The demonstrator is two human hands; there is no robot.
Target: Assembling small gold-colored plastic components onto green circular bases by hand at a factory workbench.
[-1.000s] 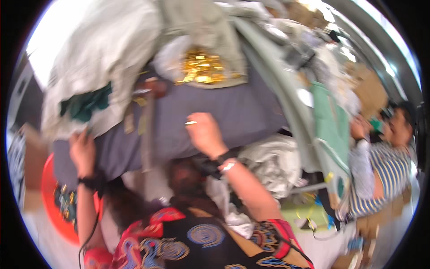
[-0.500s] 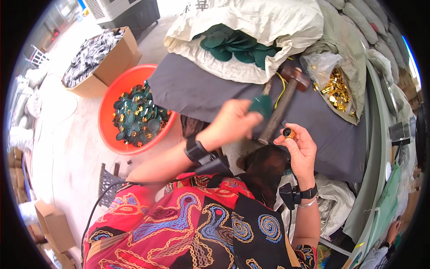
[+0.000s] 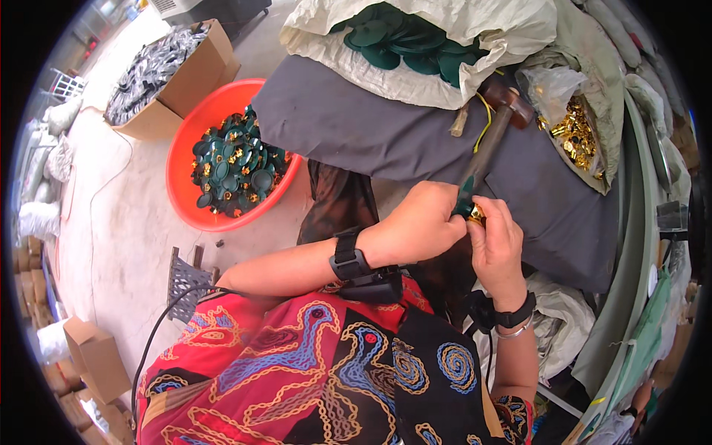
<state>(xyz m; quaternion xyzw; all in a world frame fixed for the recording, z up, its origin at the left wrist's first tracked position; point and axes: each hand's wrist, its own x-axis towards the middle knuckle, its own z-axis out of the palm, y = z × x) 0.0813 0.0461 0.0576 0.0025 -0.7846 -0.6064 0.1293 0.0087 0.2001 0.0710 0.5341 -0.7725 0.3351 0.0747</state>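
My left hand (image 3: 419, 226) pinches a dark green plastic disc (image 3: 464, 197), seen almost edge-on. In my right hand (image 3: 498, 241), a small shiny gold fitting (image 3: 477, 215) sits between thumb and fingers. Disc and fitting meet where the two hands come together; the fingers partly hide the joint. Just beyond them, a hammer (image 3: 486, 148) lies on a dark grey cloth-covered surface (image 3: 356, 111), its handle running toward my hands. More green discs (image 3: 400, 46) fill the open mouth of a white woven sack (image 3: 319, 33) at the back.
Gold fittings (image 3: 575, 137) spill inside a pale sack at the right. On the floor to the left, an orange basin (image 3: 176, 185) holds green discs with gold pieces. Behind it stands a cardboard box (image 3: 194, 74) of grey-black parts. A brown carton (image 3: 96, 356) sits at lower left.
My left hand has brought the green disc down and right to the gold fitting in my right hand. The hands were apart before; the view has shifted slightly.
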